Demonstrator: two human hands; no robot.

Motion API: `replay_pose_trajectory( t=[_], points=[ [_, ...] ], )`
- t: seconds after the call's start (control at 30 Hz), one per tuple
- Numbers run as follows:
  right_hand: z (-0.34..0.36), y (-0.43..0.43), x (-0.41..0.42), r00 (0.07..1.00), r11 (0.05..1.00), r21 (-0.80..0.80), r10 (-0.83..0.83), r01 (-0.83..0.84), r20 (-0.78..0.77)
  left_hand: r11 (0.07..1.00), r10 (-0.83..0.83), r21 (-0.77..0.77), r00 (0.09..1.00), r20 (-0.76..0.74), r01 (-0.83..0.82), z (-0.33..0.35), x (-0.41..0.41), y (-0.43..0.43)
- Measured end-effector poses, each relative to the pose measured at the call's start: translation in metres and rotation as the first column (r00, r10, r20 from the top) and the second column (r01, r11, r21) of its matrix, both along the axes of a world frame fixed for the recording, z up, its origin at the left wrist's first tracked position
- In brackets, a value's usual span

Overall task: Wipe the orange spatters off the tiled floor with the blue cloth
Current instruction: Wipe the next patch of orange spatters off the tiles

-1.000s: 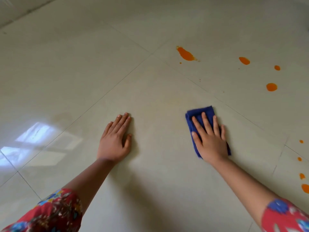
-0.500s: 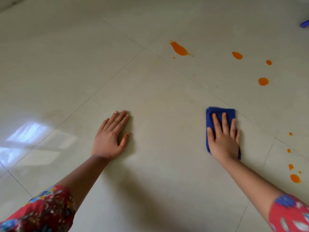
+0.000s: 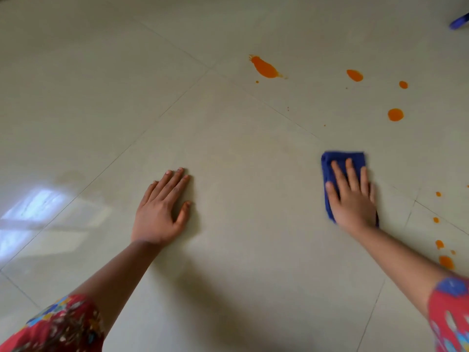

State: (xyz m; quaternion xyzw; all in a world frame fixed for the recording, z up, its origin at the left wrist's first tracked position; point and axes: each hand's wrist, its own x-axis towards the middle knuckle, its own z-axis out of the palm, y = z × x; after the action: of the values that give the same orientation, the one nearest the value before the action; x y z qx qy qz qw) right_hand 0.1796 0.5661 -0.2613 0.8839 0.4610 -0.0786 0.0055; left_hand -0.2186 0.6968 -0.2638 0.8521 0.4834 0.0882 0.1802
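My right hand [image 3: 352,199] presses flat, fingers straight, on the folded blue cloth [image 3: 341,158], which lies on the pale tiled floor [image 3: 241,153]. My left hand [image 3: 162,209] rests flat on the floor to the left, fingers spread. A long orange spatter [image 3: 265,67] lies far ahead of the cloth. Round orange spots [image 3: 354,75] [image 3: 395,114] [image 3: 403,84] sit ahead and to the right. Several small orange drops [image 3: 446,261] trail along the right edge, just right of my right forearm.
A blue object [image 3: 458,21] shows at the top right corner, cut off by the frame. Window glare [image 3: 38,207] reflects off the tiles at left. Grout lines cross the floor diagonally.
My right hand has slid the cloth to the right, then held near the same spot. My left hand has stayed planted on the floor. The view has shifted a little.
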Motion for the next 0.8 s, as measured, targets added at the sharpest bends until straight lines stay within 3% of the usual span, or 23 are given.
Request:
replay_pose_trajectory(
  t=[0.13, 0.2, 0.3, 0.37, 0.5, 0.6, 0.7, 0.8],
  points=[
    [0.002, 0.1, -0.002, 0.987, 0.988, 0.025, -0.149, 0.151, -0.066, 1.0, 0.003, -0.002, 1.0, -0.005, -0.003, 0.0, -0.001, 0.001],
    [-0.003, 0.125, -0.029, 0.997, 0.999, 0.025, -0.042, 0.044, -0.063, 1.0, 0.007, -0.007, 1.0, -0.007, -0.007, 0.0, -0.002, 0.001],
    [-0.002, 0.098, -0.07, 0.96, 0.958, 0.097, 0.276, -0.272, -0.037, 1.0, 0.004, -0.007, 1.0, -0.007, -0.004, 0.001, -0.002, 0.002],
    [-0.005, 0.063, -0.067, 0.944, 0.935, 0.139, 0.33, -0.327, -0.002, 1.0, 0.006, -0.011, 1.0, -0.006, -0.006, -0.001, -0.001, 0.001],
    [-0.005, 0.077, -0.015, 0.997, 0.989, 0.127, -0.075, 0.078, -0.028, 1.0, 0.015, 0.005, 1.0, -0.01, -0.015, 0.001, 0.0, -0.001],
    [-0.001, 0.145, -0.003, 0.978, 0.979, 0.067, -0.184, 0.191, -0.099, 1.0, 0.026, -0.001, 1.0, 0.013, -0.026, 0.002, 0.002, 0.001],
    [0.003, 0.201, -0.025, 0.995, 0.999, 0.016, -0.047, 0.048, -0.094, 0.999, 0.037, -0.003, 0.999, 0.018, -0.037, 0.004, 0.002, -0.001],
    [-0.002, 0.199, -0.072, 0.957, 0.958, 0.009, 0.286, -0.286, -0.055, 1.0, 0.027, -0.01, 1.0, 0.013, -0.027, 0.002, 0.001, 0.0]
  ],
)
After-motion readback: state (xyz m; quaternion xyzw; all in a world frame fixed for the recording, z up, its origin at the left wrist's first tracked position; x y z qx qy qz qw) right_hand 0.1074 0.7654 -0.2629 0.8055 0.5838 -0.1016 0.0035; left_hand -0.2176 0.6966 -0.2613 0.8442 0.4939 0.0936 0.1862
